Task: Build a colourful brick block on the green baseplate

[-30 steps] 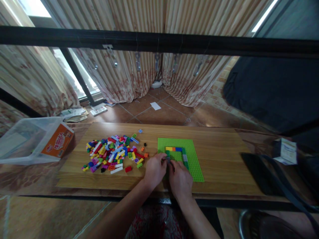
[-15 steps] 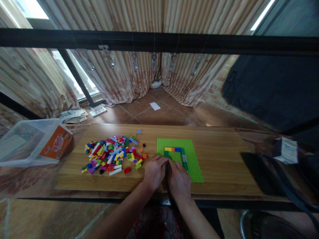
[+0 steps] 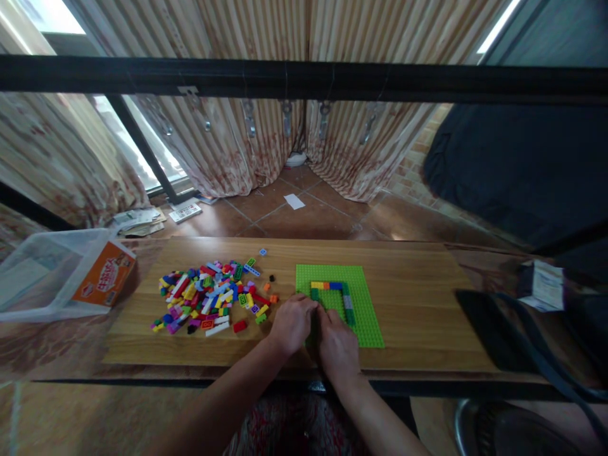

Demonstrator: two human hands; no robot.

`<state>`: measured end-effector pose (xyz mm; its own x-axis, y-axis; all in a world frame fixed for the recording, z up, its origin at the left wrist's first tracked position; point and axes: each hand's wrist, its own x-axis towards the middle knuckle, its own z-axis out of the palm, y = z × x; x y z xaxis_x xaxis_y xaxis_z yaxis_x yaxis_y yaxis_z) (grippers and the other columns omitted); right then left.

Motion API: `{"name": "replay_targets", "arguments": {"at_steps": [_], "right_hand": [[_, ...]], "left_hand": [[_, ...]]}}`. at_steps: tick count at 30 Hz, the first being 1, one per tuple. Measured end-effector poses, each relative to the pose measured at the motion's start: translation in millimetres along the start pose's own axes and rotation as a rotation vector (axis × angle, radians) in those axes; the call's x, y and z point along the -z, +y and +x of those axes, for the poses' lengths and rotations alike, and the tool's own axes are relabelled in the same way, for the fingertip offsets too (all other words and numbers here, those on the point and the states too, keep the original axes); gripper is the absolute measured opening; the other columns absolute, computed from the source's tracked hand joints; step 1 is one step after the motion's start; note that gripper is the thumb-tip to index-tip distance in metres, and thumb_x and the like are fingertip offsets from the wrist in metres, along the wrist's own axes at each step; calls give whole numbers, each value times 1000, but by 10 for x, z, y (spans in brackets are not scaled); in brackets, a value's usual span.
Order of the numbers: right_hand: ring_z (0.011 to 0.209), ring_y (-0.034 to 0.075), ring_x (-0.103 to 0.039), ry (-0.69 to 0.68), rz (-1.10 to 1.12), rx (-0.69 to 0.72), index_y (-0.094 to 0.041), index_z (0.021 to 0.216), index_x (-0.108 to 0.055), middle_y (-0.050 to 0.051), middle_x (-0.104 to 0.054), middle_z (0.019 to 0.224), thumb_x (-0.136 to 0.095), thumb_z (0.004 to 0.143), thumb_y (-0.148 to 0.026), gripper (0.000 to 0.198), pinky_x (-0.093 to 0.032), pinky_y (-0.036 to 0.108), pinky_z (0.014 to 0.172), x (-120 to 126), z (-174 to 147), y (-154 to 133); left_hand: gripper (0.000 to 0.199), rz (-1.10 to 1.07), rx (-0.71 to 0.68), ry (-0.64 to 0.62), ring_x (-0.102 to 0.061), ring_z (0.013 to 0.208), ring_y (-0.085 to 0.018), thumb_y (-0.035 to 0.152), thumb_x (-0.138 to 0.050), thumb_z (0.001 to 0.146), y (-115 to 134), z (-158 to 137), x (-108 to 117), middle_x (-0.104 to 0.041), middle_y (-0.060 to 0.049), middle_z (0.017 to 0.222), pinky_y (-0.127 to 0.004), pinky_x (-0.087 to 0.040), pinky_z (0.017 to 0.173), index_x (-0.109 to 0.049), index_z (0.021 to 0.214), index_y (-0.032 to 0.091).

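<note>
Both hands meet over the lower left part of a green baseplate (image 3: 369, 316) lying on the wooden board. My left hand (image 3: 293, 323) has its fingers bent and closed at the plate's left edge. Against it, my right hand (image 3: 338, 345) is closed too, fingertips touching those of the left. Whatever they pinch is hidden by the fingers. A row of toy bricks (image 3: 335, 285) in yellow, orange and blue runs across the plate, with dark green and grey bricks (image 3: 348, 303) down its right side. Another dark green brick (image 3: 314, 293) shows just beyond the left fingers.
To the left lies a heap of mixed toy bricks (image 3: 197, 294), with a red brick (image 3: 240, 325) near my left hand. A clear plastic bin (image 3: 57, 244) with an orange label stands at far left. At right, a black strap (image 3: 527, 342) crosses the board's edge.
The view has shifted slightly, so the board and plate appear a little further left. My hands stay together at the same part of the plate, with only a slight change in pose.
</note>
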<state>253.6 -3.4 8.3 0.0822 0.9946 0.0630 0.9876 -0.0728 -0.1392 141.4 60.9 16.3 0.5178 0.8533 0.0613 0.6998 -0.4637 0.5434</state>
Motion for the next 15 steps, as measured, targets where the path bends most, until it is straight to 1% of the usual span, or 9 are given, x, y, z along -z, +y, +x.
{"name": "replay_targets", "arguments": {"at_steps": [5, 8, 11, 13, 15], "right_hand": [[75, 16, -64, -7, -6, 27, -16, 123, -55, 8, -65, 91, -40, 87, -3, 41, -47, 25, 66, 15, 6, 3], [81, 17, -65, 35, 78, 27, -17, 126, -53, 9, -65, 96, -38, 85, -2, 45, -48, 25, 71, 6, -16, 29], [89, 18, -65, 151, 215, -1, -15, 126, -53, 11, -66, 104, -34, 87, -6, 44, -48, 27, 76, 2, -66, 111], [90, 19, -64, 249, 315, -32, -15, 121, -57, 11, -67, 103, -32, 91, -13, 40, -48, 29, 77, 13, -112, 222], [89, 20, -64, 339, 410, -70, -15, 114, -62, 11, -68, 99, -33, 93, -21, 36, -49, 31, 77, 32, -157, 375]], "left_hand": [[28, -118, 46, 1, -65, 80, -16, 14, -45, 89, 11, 26, 44, -70, -4, 85, -26, -49, 75, -72, 86, 21], [27, -136, 51, 22, -66, 80, -16, 11, -48, 86, 27, 37, 65, -72, -3, 86, -25, -50, 74, -72, 88, 22], [27, -145, 76, 47, -66, 85, -15, 8, -50, 84, 35, 35, 103, -73, -2, 91, -24, -50, 78, -71, 93, 21], [29, -143, 109, 70, -66, 89, -15, 8, -48, 85, 22, 39, 142, -73, -3, 97, -24, -49, 81, -70, 99, 20], [29, -132, 150, 87, -66, 88, -14, 9, -45, 87, 1, 55, 185, -72, -4, 97, -24, -49, 80, -68, 101, 19]]}}
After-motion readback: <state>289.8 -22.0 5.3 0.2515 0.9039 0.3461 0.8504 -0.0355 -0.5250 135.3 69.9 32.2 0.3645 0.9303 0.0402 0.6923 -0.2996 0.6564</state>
